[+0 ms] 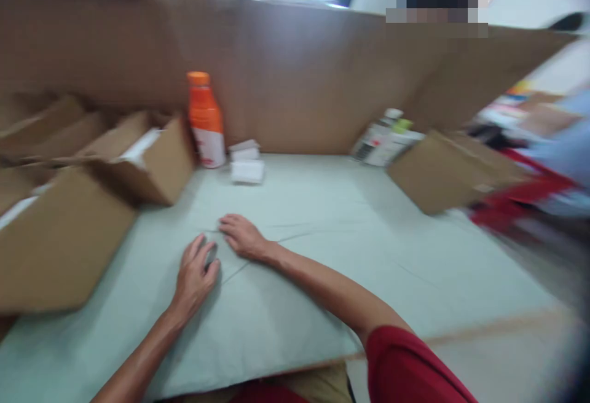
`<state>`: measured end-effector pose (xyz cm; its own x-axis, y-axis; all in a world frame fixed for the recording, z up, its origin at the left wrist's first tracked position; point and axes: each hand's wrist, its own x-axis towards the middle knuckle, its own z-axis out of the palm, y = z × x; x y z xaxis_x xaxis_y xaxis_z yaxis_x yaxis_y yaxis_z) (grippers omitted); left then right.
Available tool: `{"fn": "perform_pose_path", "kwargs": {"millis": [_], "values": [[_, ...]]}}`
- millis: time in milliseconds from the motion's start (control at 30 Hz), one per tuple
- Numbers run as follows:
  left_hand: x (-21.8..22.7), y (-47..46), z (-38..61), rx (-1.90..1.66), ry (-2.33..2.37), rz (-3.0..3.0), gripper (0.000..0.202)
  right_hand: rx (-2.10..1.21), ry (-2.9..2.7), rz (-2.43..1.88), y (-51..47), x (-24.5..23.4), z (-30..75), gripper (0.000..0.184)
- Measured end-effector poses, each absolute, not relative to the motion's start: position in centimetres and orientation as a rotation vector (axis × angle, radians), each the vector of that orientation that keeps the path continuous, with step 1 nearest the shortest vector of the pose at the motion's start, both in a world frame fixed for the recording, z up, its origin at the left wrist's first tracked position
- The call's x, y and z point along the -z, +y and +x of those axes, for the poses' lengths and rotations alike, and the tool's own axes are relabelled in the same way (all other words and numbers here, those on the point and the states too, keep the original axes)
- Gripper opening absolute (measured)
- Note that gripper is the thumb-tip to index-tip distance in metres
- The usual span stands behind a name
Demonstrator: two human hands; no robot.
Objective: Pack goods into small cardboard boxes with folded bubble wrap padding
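Observation:
My left hand [194, 275] rests on the pale green table cover [295, 305], thumb and fingers apart and a little bent. A dark gap shows between its thumb and fingers; nothing held can be made out. Just beyond it, my right hand [243, 235] lies low on the same cover, palm down with its fingers stretched toward the left. Thin creases run across the cloth beside both hands. Nearest ahead of them are small white boxes or blocks [247, 171], next to an orange bottle [206, 121] with a white label.
Open cardboard boxes [59, 243] with white contents stand at the left. A tall cardboard panel [295, 77] closes off the back. White containers [380, 139] lean near a tilted cardboard box [437, 172] at the right. People are partly visible behind the panel, and blurred red material [520, 200] lies beyond.

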<state>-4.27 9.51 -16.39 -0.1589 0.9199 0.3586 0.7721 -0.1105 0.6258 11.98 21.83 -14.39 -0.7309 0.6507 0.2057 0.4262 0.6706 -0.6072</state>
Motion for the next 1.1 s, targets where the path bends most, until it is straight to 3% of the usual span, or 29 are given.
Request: {"fn": "perform_pose_path", "kwargs": {"millis": [100,200,333,433,567,633,833,900,1033,1100], "values": [[17.5,9.6,-1.4,-0.899,1.815,2.281,0.039,-0.479,-2.661,-0.802,20.7,14.5,18.6,0.027],[18.5,9.7,0.1,-0.869,1.677,2.504,0.040,-0.179,-2.602,-1.104,22.1,12.6,27.9,0.021],[19.2,9.5,0.1,-0.862,1.628,2.589,0.039,0.361,-1.971,-1.540,26.3,4.9,42.5,0.021],[18.5,9.2,0.3,-0.877,1.672,2.596,0.037,0.459,-1.706,-1.573,29.8,-1.4,52.5,0.012],[16.9,9.0,1.5,-0.865,1.717,2.590,0.033,0.472,-1.528,-1.560,34.6,-4.4,63.1,0.061],[16.4,9.1,2.0,-0.859,1.756,2.573,0.032,0.457,-1.634,-1.615,36.3,-3.7,66.2,0.068],[16.8,8.9,1.8,-0.887,1.767,2.560,0.031,0.482,-1.859,-1.498,31.4,-1.4,63.7,0.059],[17.3,9.1,1.4,-0.911,1.740,2.548,0.031,0.535,-1.968,-1.416,27.6,-1.1,60.1,0.049],[17.4,9.4,1.3,-0.989,1.751,2.402,0.035,0.538,-2.142,-1.331,19.4,-1.0,51.6,0.013],[16.4,8.7,2.0,-1.017,1.772,2.234,0.043,0.457,-2.296,-1.157,15.2,-1.3,47.7,0.014]]}}
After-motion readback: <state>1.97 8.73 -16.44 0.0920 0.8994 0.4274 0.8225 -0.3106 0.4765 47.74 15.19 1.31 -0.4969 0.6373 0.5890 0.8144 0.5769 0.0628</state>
